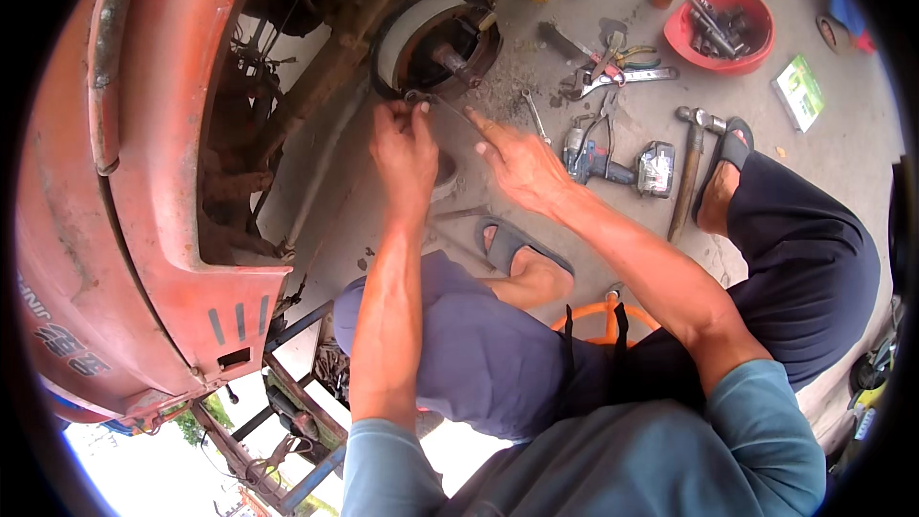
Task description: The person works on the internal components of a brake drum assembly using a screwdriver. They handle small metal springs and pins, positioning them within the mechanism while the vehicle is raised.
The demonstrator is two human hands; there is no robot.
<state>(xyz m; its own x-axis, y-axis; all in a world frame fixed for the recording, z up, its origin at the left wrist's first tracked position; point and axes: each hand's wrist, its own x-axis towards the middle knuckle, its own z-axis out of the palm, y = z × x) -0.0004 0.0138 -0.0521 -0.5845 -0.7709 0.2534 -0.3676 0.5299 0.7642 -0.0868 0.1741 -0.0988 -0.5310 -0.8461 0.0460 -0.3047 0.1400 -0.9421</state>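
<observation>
Head view: where is the hub assembly (440, 43), and what are the hands doing?

From my distant seat, I find it at upper centre, right of the red vehicle panel (153, 258). The left hand (402, 144) has its fingertips drawn together at the lower rim; I cannot tell whether they grasp anything. The right hand (525, 168) is just beside it, index finger extended along a thin dark rod (458, 115); its grip I cannot tell.

Why are things arranged so?

My guess: the hands meet low because that rim is easiest to reach from a seat. The cordless driver (617, 172), hammer (686, 172) and adjustable wrench (651, 75) lie on the floor (814, 182) to the right, probably for easy reach. The red bowl (682, 38) likely keeps its loose metal pieces from scattering.

And the assembly's looks?

Round, dark and grimy, open towards me. A pale curved band (402, 38) lines its upper-left side, and a rusty brown shaft (448, 59) juts from the middle.
</observation>
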